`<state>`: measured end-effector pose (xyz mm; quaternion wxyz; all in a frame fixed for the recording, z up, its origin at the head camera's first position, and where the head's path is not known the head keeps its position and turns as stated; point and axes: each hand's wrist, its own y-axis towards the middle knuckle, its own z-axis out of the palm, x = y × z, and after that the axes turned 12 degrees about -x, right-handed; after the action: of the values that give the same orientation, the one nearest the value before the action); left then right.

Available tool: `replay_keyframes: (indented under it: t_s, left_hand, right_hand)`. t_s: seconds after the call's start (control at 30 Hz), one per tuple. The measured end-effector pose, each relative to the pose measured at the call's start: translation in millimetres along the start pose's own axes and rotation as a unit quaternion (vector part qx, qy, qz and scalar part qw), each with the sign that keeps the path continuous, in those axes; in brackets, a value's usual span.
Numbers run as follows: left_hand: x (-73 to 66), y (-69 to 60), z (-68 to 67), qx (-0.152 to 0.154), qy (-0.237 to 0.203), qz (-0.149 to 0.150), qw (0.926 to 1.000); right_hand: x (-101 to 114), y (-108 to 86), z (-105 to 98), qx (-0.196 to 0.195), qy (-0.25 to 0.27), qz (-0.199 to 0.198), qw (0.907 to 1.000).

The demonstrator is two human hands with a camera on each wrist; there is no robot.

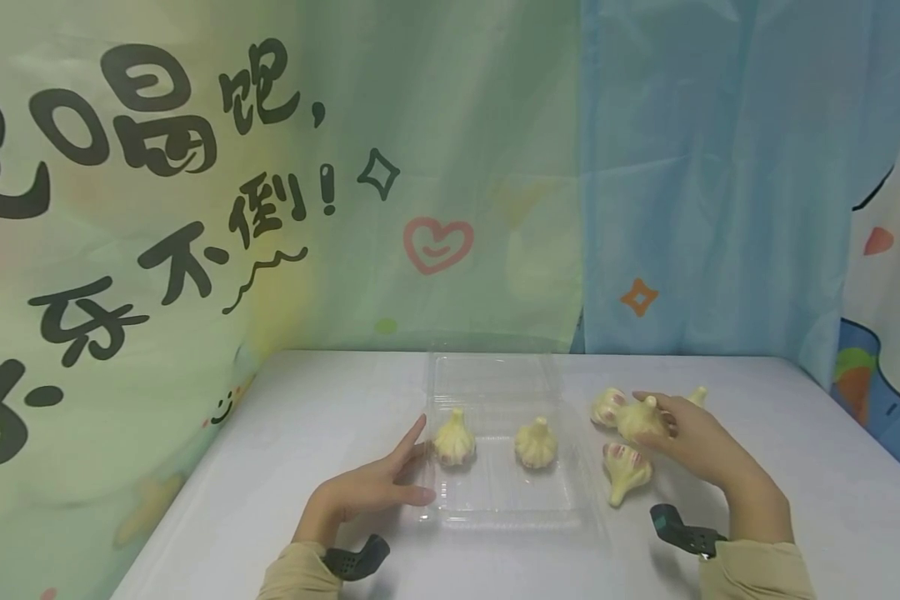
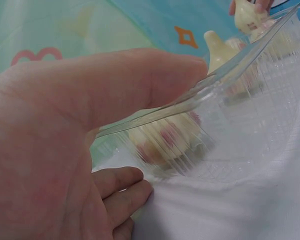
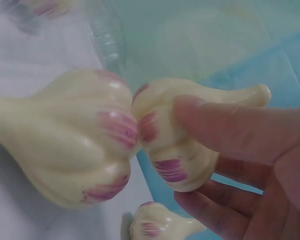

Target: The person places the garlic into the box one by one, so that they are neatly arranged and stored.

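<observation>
A clear plastic container (image 1: 495,500) stands with its lid raised at the back, holding two garlic bulbs, one on the left (image 1: 454,438) and one on the right (image 1: 536,444). My left hand (image 1: 371,487) lies at its left side; in the left wrist view the thumb of that hand (image 2: 55,120) rests along the clear rim (image 2: 210,90), the other fingers outside the wall. Right of the container my right hand (image 1: 693,437) grips a garlic bulb (image 1: 640,420) between thumb and fingers, also seen in the right wrist view (image 3: 175,135).
Beside the held bulb are a bulb behind it on the left (image 1: 608,407), one in front (image 1: 627,471) with its stem toward me, and another partly hidden behind my right hand (image 1: 697,396). A printed curtain (image 1: 450,167) hangs behind the white table (image 1: 270,433).
</observation>
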<state>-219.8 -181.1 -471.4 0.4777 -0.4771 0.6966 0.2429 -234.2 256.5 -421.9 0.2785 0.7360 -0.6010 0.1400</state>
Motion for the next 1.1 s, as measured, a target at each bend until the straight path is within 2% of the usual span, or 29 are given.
replay_keyframes:
  t_s: [0.73,1.1]
  left_hand:
    - [-0.4,-1.0,-0.7,0.003,-0.005,-0.007,1.0]
    - [0.5,0.4,-0.4,0.001,0.0,-0.003,1.0]
  right_hand:
    - [15.5,2.1,4.4,-0.014,0.023,-0.038,0.9989]
    - [21.1,2.5,4.6,-0.011,0.014,-0.031,0.9994]
